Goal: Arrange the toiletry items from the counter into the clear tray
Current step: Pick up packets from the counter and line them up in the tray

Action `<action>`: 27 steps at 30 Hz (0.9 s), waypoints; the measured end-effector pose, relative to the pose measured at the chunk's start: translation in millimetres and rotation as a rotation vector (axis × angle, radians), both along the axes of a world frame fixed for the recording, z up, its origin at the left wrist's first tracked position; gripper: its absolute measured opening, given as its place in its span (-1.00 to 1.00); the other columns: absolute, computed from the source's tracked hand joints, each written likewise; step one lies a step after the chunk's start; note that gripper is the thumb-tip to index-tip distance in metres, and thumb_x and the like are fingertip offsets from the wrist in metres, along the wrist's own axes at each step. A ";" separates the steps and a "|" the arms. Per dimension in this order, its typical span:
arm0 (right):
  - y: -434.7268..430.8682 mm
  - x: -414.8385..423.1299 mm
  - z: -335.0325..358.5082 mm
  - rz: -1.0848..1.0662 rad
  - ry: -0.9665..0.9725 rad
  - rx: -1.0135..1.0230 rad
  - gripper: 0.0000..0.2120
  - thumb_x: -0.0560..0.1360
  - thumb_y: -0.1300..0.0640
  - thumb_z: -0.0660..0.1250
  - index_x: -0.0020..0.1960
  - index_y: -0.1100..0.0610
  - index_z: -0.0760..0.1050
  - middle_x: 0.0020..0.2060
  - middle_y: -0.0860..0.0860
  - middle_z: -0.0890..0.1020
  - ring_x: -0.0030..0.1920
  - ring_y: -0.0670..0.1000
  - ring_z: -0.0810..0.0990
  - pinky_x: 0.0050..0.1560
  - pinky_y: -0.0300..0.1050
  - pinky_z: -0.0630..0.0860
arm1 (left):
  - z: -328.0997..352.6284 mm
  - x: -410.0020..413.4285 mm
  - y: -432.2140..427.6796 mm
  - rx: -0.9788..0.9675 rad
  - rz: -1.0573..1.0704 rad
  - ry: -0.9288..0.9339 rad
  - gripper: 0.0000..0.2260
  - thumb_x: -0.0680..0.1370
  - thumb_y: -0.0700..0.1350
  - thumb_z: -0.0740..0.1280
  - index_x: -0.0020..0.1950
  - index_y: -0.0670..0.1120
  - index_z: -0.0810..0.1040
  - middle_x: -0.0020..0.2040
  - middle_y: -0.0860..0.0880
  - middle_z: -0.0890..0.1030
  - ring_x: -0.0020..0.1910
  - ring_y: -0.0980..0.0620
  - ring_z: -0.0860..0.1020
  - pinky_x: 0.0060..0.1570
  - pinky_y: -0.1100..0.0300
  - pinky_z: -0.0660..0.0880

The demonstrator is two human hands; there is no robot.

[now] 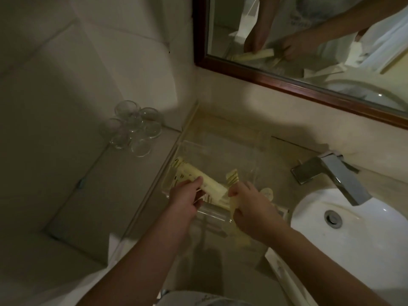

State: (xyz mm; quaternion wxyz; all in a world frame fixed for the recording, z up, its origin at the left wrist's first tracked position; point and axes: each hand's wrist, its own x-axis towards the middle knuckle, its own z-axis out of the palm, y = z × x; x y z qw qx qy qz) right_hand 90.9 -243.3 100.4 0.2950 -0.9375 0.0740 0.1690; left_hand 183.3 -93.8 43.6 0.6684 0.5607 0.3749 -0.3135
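So the clear tray [220,151] sits on the worktop [287,155] in the corner, pushed up near the back wall, just left of the sink. Both hands are down at its near end. The left hand [184,199] is curled around a long pale yellow packet [203,180], fingers pinching it near its nearer end while the far end points off toward the tray's left wall. A couple more yellow packets with printed ends [176,163] lie under it, inside the tray along the left side.

The right hand [249,204] is closed too, gripping a thin yellowish sachet [234,205] that hangs down below the fist. Another small striped packet [232,176] sticks up just past its knuckles; can't tell if the fingers actually touch that one. A little round yellow item [267,193] lies on the worktop just right of that hand.

Further out: a cluster of upturned drinking glasses [132,129] on the tiled ledge to the left, well apart from the tray. Chrome faucet [331,173] and white basin [353,235] on the right. The wood-framed mirror [287,81] above reflects both hands and packets. It's pretty dim and blurry overall.
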 end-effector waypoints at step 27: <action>-4.3 23.6 -41.5 -0.093 -0.277 -0.231 -0.82 0.50 0.29 0.30 0.04 0.08 0.56 -0.03 -0.02 0.58 -0.06 -0.01 0.53 -0.08 -0.19 0.45 | 20.7 26.6 5.8 0.185 -0.230 -0.305 -0.78 0.50 -0.25 0.26 -0.25 -0.05 0.65 -0.08 -0.15 0.66 -0.06 -0.05 0.61 0.03 0.07 0.51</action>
